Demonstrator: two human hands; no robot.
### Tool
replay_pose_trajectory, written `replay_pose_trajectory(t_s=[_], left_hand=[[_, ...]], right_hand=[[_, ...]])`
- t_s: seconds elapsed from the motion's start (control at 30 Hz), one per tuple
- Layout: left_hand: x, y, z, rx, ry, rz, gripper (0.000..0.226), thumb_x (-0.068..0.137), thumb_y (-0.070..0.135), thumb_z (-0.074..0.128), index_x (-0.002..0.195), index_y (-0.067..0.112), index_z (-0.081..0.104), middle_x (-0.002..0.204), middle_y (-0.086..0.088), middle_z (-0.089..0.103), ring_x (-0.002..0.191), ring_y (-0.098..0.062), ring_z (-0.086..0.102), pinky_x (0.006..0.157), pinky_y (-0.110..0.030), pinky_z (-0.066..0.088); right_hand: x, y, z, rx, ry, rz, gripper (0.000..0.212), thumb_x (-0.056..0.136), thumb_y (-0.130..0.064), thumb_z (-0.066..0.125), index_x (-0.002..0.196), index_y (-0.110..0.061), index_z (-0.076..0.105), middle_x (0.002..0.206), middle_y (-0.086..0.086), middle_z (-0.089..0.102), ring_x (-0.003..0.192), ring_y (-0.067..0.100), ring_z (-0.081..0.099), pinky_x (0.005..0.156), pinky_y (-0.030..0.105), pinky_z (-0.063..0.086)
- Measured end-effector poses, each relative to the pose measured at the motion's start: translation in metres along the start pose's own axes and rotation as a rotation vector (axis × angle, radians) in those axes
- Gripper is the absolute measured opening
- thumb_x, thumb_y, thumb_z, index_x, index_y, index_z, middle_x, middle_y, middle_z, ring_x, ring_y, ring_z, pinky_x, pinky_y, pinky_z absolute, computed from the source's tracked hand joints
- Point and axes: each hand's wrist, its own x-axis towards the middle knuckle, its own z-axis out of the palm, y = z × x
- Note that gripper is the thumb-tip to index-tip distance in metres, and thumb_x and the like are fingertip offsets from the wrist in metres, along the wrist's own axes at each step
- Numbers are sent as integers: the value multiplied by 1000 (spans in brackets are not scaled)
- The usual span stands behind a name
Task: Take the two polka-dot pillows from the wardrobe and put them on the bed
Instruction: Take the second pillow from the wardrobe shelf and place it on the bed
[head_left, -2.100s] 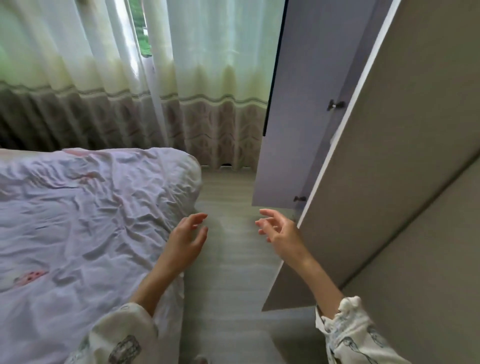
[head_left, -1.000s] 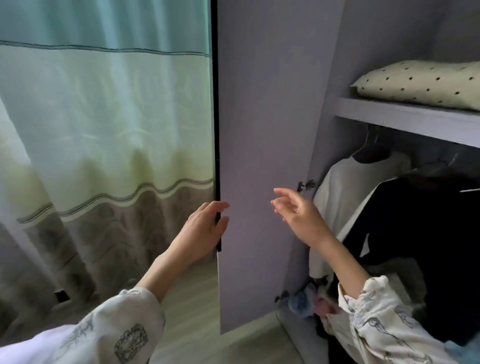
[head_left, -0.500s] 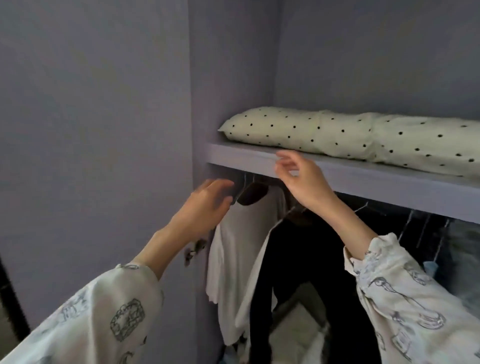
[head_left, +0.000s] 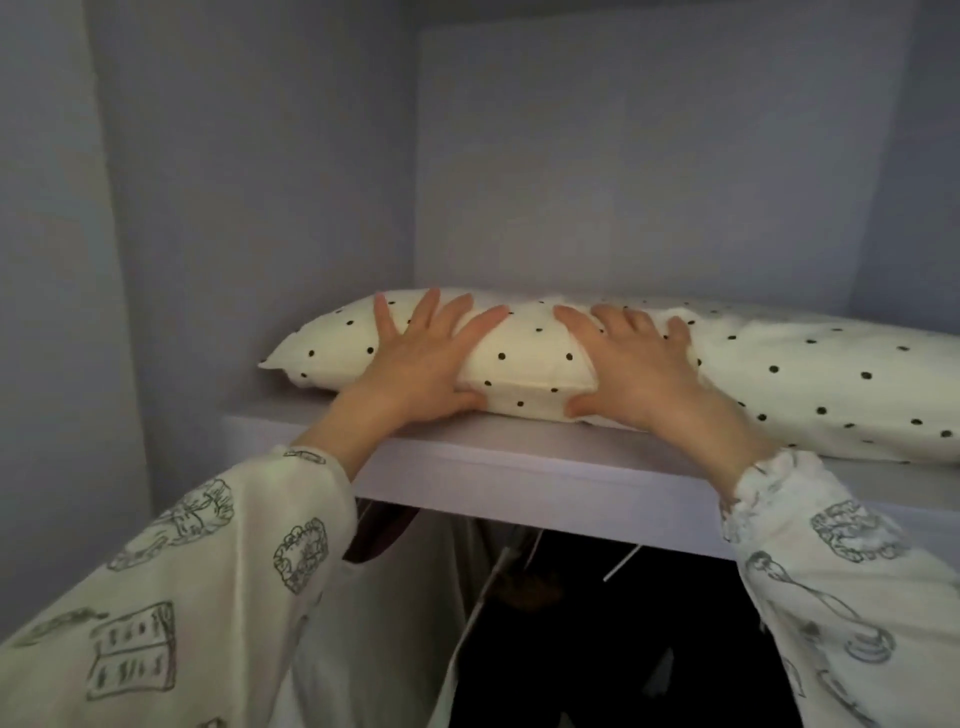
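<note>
Gripping the pillow (head_left: 524, 358), seemingly: left hand (head_left: 421, 358), right hand (head_left: 636, 371).

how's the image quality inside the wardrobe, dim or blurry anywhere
Head view: dim, flat bluish light with no glare; the left pillow and both hands, left hand and right hand, are fairly sharp; clothes under the shelf sink into near-black shadow; wide-angle bending at the edges.

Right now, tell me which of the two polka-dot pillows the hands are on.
The left pillow, nearest the wardrobe's side wall. The left hand and right hand both clasp its front edge; the right pillow lies untouched beside it on the shelf.
</note>
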Motion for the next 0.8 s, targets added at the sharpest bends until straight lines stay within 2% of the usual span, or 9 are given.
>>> replay_pose_trajectory(t_s=[0.07, 0.13, 0.23, 0.47, 0.7, 0.8], left_hand=[[14, -2, -2, 19, 8, 11, 93, 71, 53, 66, 143, 42, 9, 149, -1, 26, 138, -27, 19, 104, -70, 3], [17, 1, -1, 27, 44, 22, 84, 69, 49, 68, 139, 37, 23, 137, -3, 41, 128, -29, 34, 105, -67, 14], [9, 9, 4, 64, 121, 30, 70, 70, 49, 68, 132, 33, 37, 124, -5, 51, 118, -28, 45, 104, -58, 23], [-31, 36, -19, 117, 203, 35, 57, 74, 46, 65, 124, 29, 46, 113, -4, 58, 108, -27, 50, 96, -48, 28], [-117, 90, -74, 159, 321, 22, 50, 68, 35, 69, 114, 24, 51, 99, -5, 59, 97, -26, 50, 82, -46, 34], [-160, 110, -81, 191, 403, 10, 47, 60, 34, 72, 102, 22, 56, 86, -4, 58, 83, -27, 52, 72, -43, 34]], right_hand=[[8, 1, 1, -6, -16, -1, 96, 66, -58, 69, 142, -39, 12, 142, 3, 35, 128, 31, 34, 101, 59, 22], [10, 0, 1, -21, -4, -1, 87, 67, -56, 67, 138, -37, 21, 135, 4, 42, 120, 32, 41, 97, 54, 28], [3, -4, 5, -72, 44, -3, 74, 69, -53, 64, 131, -33, 30, 124, 6, 50, 112, 32, 48, 92, 50, 33], [-35, -5, -14, -56, 94, -24, 59, 74, -44, 63, 125, -29, 39, 114, 7, 55, 103, 31, 52, 87, 45, 34], [-121, 0, -69, 53, 183, -105, 58, 70, -50, 61, 121, -28, 44, 110, 6, 58, 99, 31, 53, 85, 45, 34], [-161, -6, -81, 20, 196, -124, 59, 67, -51, 63, 118, -28, 45, 110, 4, 57, 98, 31, 54, 86, 45, 33]])
